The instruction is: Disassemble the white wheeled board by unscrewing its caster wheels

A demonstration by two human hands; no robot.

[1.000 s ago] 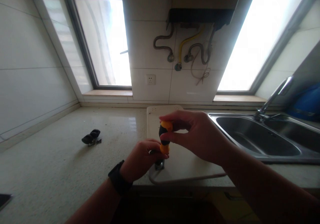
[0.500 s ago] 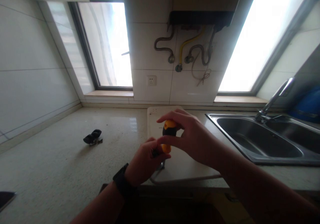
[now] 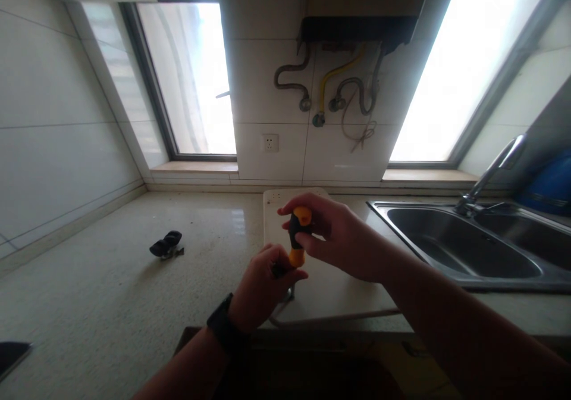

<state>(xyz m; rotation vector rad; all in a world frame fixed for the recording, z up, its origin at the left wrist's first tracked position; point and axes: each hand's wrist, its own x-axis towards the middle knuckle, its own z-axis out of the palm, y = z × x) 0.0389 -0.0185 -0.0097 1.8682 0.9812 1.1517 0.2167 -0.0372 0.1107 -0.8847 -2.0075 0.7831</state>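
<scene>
A screwdriver (image 3: 295,233) with a yellow-and-black handle stands nearly upright, its shaft hidden. My right hand (image 3: 336,233) is closed around the handle's upper part, thumb on the near side and index finger stretched past the top. Just below, my left hand (image 3: 263,278) is closed in a pinch against the handle's lower yellow end. Something dark sits between its fingers, mostly covered, and I cannot make out what it is. A small piece of shiny metal (image 3: 289,293) shows beneath that hand. Both hands are over a white board (image 3: 343,296) lying on the counter.
On the speckled counter (image 3: 107,269) a small black object with metal parts (image 3: 166,244) lies to the left. A dark pointed thing (image 3: 13,355) enters at the lower left edge. To the right are a steel double sink (image 3: 446,281) and its faucet (image 3: 495,174).
My right fingers have shifted around the screwdriver handle, the thumb moving up and rightward, so more of its black middle shows. The left hand keeps its pinch, almost in place.
</scene>
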